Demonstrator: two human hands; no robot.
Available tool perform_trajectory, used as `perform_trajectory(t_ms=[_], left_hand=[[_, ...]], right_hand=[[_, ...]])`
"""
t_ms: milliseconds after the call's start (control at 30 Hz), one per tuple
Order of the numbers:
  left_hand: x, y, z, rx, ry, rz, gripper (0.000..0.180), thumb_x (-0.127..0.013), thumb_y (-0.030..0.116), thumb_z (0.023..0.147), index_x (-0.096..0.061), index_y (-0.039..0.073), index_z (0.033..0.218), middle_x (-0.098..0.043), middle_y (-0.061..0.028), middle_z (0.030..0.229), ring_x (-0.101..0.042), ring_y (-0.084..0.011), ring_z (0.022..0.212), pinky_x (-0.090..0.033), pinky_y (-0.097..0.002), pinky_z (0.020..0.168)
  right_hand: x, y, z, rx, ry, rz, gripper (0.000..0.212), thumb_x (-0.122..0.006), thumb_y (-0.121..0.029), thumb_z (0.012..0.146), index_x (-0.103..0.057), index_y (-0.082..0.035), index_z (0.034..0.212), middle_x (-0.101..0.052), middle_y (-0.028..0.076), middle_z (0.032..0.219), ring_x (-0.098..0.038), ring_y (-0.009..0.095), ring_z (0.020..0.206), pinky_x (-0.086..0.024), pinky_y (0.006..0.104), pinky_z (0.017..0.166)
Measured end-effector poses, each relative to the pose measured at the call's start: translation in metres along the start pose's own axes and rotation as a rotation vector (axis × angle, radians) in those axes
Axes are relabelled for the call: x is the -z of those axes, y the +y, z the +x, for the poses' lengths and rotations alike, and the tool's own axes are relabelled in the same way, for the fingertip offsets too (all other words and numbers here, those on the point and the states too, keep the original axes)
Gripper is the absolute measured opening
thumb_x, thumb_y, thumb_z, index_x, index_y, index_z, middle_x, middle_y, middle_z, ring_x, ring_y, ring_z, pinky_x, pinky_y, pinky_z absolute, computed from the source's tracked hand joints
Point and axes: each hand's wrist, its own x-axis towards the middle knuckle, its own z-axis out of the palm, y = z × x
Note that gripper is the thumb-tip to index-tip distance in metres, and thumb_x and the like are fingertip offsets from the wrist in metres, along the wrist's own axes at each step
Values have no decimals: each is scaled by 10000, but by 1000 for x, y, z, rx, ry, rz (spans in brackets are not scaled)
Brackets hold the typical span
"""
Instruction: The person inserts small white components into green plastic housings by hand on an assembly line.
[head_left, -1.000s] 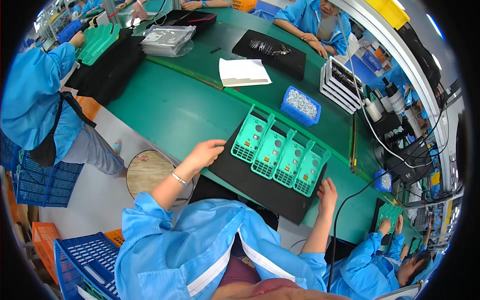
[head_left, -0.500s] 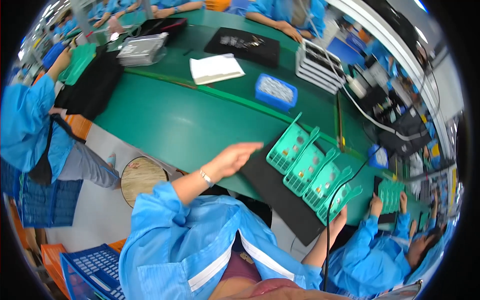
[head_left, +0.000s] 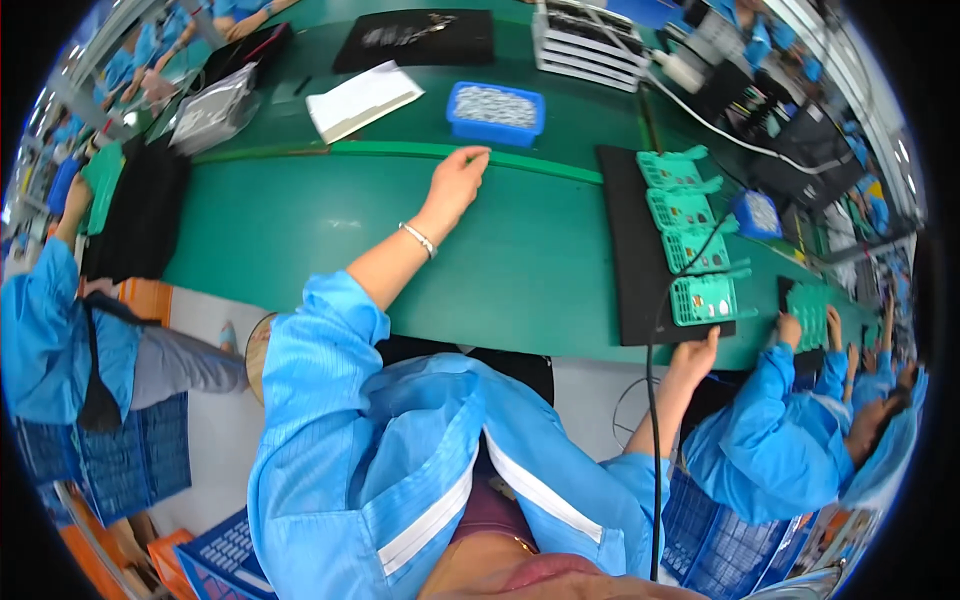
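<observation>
Four green plastic housings (head_left: 697, 250) in a column on a black mat (head_left: 635, 250), right side of the tabletop (head_left: 300, 220). Can't tell if they're joined or just packed side by side. Each one is a shallow, roughly rectangular shell with raised walls, a slotted grid at its left end, and thin prongs sticking out to the right. Small silvery and dark bits show inside; too small to ID. The nearest shell also has a bright white spot inside.

Shells sit along the right part of the mat, left strip bare. Black cable (head_left: 652, 430) hangs in front, crossing over part of the column in view.

Right hand (head_left: 695, 358) is at the near edge of the mat, just below the nearest shell, fingertips up at the edge. Can't tell if it's gripping the mat or only touching.

Left hand (head_left: 458, 185) is well apart from the shells, over the tabletop, fingers bent and close together. Nothing visible in it; can't tell if the fingertips pinch something small.

Blue bin (head_left: 495, 130) of small whitish parts is just beyond the left hand. White sheet (head_left: 365, 100) lies left of the bin. Second blue bin (head_left: 758, 215) is right of the shells.
</observation>
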Motion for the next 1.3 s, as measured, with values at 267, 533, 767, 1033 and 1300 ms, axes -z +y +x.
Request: perform_trajectory(t_ms=[267, 533, 767, 1033, 1300], left_hand=[[129, 43, 61, -286, 459, 1203, 314, -525, 250, 827, -538, 68, 1082, -623, -198, 829, -602, -361, 785, -480, -454, 695], [181, 39, 105, -254, 214, 1433, 305, -411, 282, 888, -578, 163, 1114, -591, -139, 1068, -566, -319, 969, -456, -408, 811], [167, 40, 104, -343, 263, 1252, 269, -470, 213, 867, -577, 171, 1110, -633, -153, 888, -600, -312, 762, -468, -391, 680], [34, 20, -5, 113, 136, -392, 336, -460, 192, 921, -466, 21, 1210, -226, 71, 582, -184, -14, 456, -173, -179, 382], [21, -32, -68, 276, -24, -1178, 407, -488, 227, 903, -397, -50, 1187, -519, -167, 991, -529, -242, 928, -456, -324, 856]], right_hand=[[-33, -46, -33, 251, 295, -1055, 463, -514, -66, 839, -364, -1, 1272, -507, 139, 1161, -571, 212, 871, -473, 279, 690], [-72, 22, -74, 513, -279, -1372, 202, -528, 43, 770, -630, -17, 935, -626, 98, 944, -591, 169, 825, -467, 262, 729], [-152, 59, -55, 768, -557, -1511, 178, -569, 28, 717, -616, -34, 877, -604, 116, 960, -592, 291, 865, -486, 351, 736], [-180, 133, -66, 349, -907, -1275, 200, -543, -65, 771, -615, -65, 958, -616, 122, 970, -592, 287, 910, -483, 364, 802], [-219, 186, -141, 262, -1037, -1236, 130, -571, -134, 777, -629, -58, 865, -617, 127, 857, -599, 292, 776, -494, 374, 680]])
